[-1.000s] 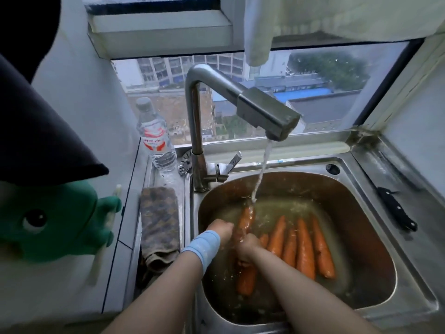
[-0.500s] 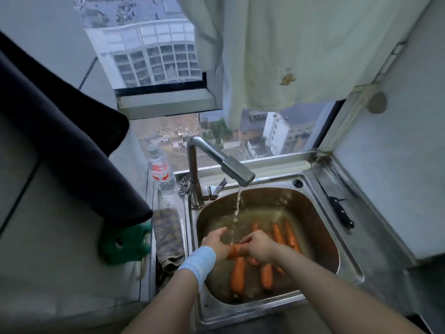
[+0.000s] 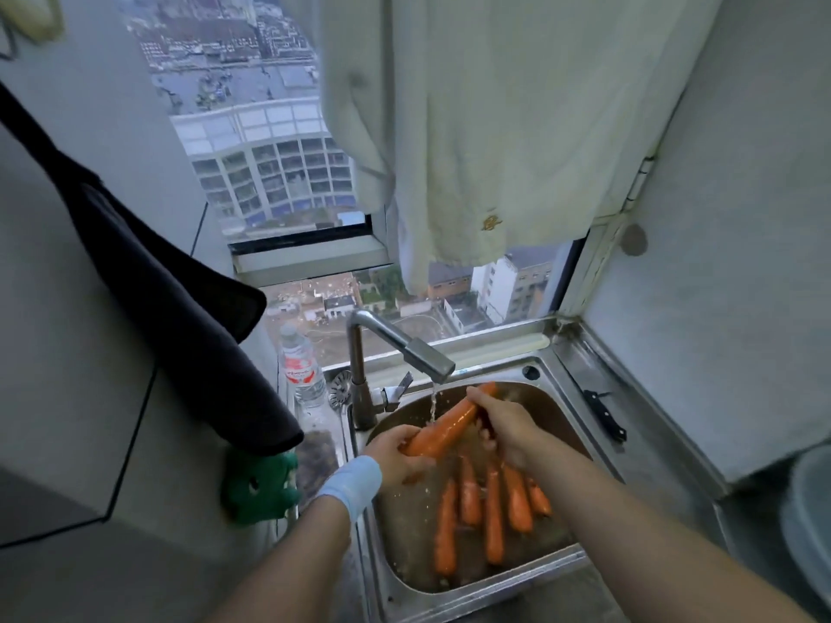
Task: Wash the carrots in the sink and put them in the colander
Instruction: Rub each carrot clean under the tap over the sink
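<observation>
Just under faucet (image 3: 422, 355), carrot (image 3: 443, 427) between left hand (image 3: 395, 456) and right hand (image 3: 503, 420)

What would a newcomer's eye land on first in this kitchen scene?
A bright orange carrot is held slantwise under the faucet, where water is running; the left hand grips its lower end and the right hand grips near its upper end. Below, more carrots lie in the wet steel sink. Above, a pale cloth hangs over the window, with city buildings far below.
</observation>
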`<state>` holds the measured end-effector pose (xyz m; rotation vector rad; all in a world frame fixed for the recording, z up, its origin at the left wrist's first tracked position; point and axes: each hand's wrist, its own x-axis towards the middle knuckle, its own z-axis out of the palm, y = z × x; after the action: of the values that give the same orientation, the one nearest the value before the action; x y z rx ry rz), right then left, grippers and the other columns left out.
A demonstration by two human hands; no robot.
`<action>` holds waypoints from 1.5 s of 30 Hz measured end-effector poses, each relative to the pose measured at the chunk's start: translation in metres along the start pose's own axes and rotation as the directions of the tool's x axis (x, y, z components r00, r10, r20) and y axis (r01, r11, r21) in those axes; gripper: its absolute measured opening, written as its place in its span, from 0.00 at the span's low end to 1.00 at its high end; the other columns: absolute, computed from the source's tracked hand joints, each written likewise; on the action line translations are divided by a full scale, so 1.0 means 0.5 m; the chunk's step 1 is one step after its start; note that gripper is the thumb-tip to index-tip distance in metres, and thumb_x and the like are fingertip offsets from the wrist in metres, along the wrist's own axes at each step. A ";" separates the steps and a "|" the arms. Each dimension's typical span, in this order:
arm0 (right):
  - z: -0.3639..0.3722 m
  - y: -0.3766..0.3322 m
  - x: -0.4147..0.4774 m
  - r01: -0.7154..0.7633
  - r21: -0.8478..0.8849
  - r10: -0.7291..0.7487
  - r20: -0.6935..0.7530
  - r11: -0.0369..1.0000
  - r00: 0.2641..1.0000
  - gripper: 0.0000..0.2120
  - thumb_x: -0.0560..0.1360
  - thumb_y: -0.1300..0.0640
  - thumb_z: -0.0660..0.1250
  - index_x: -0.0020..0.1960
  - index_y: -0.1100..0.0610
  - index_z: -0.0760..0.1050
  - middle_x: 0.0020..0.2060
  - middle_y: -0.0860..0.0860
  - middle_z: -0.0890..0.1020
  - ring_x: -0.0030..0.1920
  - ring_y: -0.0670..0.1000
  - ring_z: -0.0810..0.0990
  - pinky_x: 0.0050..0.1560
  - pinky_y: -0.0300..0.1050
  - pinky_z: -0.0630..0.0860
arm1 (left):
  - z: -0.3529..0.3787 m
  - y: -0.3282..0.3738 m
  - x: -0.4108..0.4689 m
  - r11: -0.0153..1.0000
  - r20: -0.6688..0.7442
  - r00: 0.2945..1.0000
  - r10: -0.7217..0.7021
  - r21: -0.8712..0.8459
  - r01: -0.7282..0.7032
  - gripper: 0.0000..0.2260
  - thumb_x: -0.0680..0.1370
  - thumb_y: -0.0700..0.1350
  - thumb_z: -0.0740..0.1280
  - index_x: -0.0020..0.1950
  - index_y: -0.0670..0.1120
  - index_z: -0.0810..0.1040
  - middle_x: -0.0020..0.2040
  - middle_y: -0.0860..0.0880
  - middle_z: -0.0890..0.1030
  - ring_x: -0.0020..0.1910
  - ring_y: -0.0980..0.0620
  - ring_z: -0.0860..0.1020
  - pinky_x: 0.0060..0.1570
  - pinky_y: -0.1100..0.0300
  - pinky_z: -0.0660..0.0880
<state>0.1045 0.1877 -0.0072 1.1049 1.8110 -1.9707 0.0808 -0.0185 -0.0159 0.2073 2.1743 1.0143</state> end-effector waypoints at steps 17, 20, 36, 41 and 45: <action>0.152 0.010 0.010 -0.170 0.260 0.180 -0.012 0.950 0.984 0.31 0.83 0.35 0.51 0.73 0.58 0.68 0.56 0.62 0.79 0.56 0.65 0.79 0.61 0.64 0.79 | -0.035 0.041 0.018 0.979 -0.072 0.996 0.051 -0.192 -0.064 0.28 0.66 0.44 0.81 0.61 0.57 0.74 0.58 0.53 0.77 0.54 0.51 0.78 0.53 0.59 0.78; 0.167 0.018 0.037 -0.231 0.324 0.231 0.040 0.917 0.972 0.35 0.80 0.31 0.52 0.74 0.58 0.67 0.60 0.65 0.78 0.59 0.68 0.79 0.63 0.68 0.77 | -0.048 0.050 0.018 0.987 -0.123 0.992 0.043 -0.151 -0.061 0.31 0.66 0.43 0.81 0.65 0.55 0.73 0.60 0.50 0.77 0.55 0.50 0.77 0.47 0.64 0.75; 0.141 0.014 -0.020 -0.273 0.440 0.259 0.092 0.855 0.961 0.33 0.82 0.36 0.55 0.74 0.63 0.67 0.63 0.66 0.78 0.62 0.68 0.79 0.65 0.65 0.76 | -0.013 0.063 0.000 0.936 -0.173 0.984 0.048 -0.336 -0.105 0.22 0.75 0.41 0.75 0.67 0.53 0.76 0.53 0.52 0.77 0.49 0.54 0.79 0.38 0.68 0.79; 0.120 0.013 -0.041 -0.227 0.299 0.172 0.197 0.927 0.965 0.19 0.82 0.47 0.66 0.62 0.62 0.76 0.51 0.63 0.84 0.47 0.62 0.85 0.45 0.58 0.83 | 0.005 0.062 0.003 0.833 -0.225 0.973 -0.059 -0.547 -0.076 0.23 0.68 0.40 0.80 0.60 0.52 0.79 0.55 0.45 0.82 0.51 0.44 0.83 0.52 0.48 0.83; 0.099 0.006 -0.027 -0.229 0.226 0.221 0.059 0.947 0.973 0.26 0.85 0.41 0.54 0.66 0.62 0.73 0.49 0.63 0.85 0.41 0.60 0.86 0.37 0.52 0.81 | 0.002 0.070 0.005 0.721 -0.215 0.961 -0.176 -0.693 -0.023 0.16 0.73 0.43 0.77 0.58 0.50 0.79 0.59 0.43 0.78 0.57 0.41 0.79 0.53 0.47 0.83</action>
<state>0.0977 0.1369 -0.0036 1.2755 1.3922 -2.0836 0.0743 0.0067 0.0073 -0.3983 1.8370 1.8114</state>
